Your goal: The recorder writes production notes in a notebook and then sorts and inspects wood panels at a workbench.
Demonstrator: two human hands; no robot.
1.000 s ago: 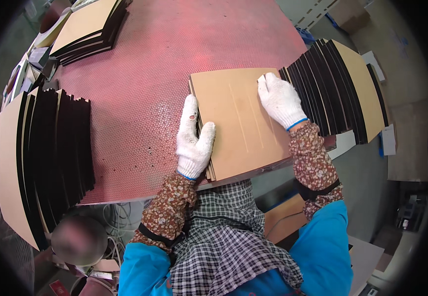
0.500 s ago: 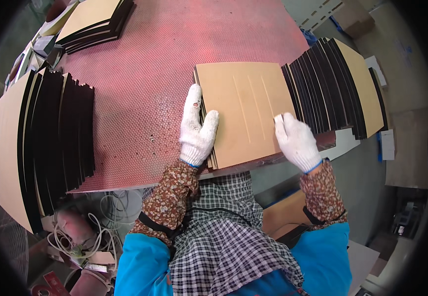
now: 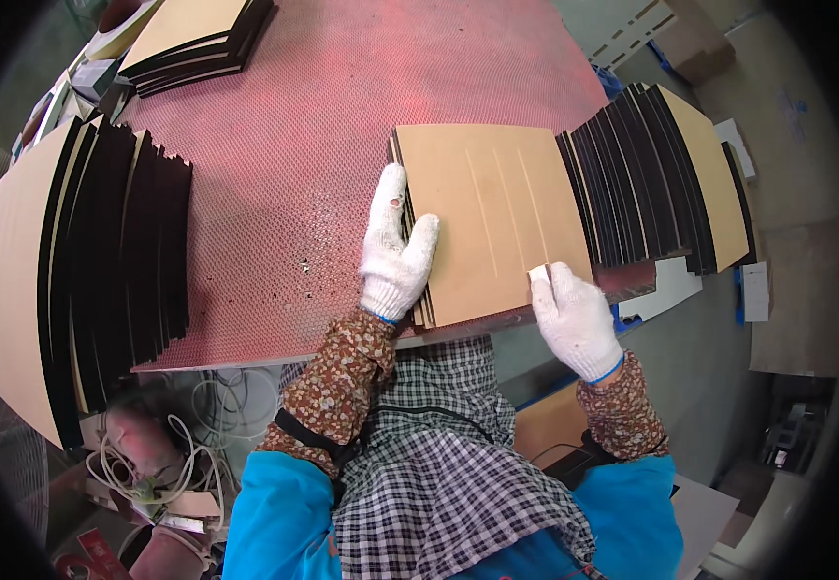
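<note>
A tan board (image 3: 463, 213) with three pale lengthwise lines lies on top of a short stack of boards at the table's near edge. My left hand (image 3: 397, 251), in a white knit glove, rests along the stack's left edge, its fingers stretched out and the thumb spread onto the top board. Near the board's lower right corner, my gloved right hand (image 3: 576, 317) is closed in a pinch. A small white piece (image 3: 539, 275) shows at its fingertips, against the board near the rightmost line; its exact kind is unclear.
The table has a red mesh-patterned top (image 3: 284, 203). Leaning rows of dark-edged boards stand at left (image 3: 101, 261) and right (image 3: 637, 179). Another board stack (image 3: 188, 43) lies at the far left. Hoses and a reddish motor-like part (image 3: 144, 443) sit below the table.
My right hand has slid down the board toward its near edge. The left hand keeps its place on the stack's edge; the whole view has shifted slightly.
</note>
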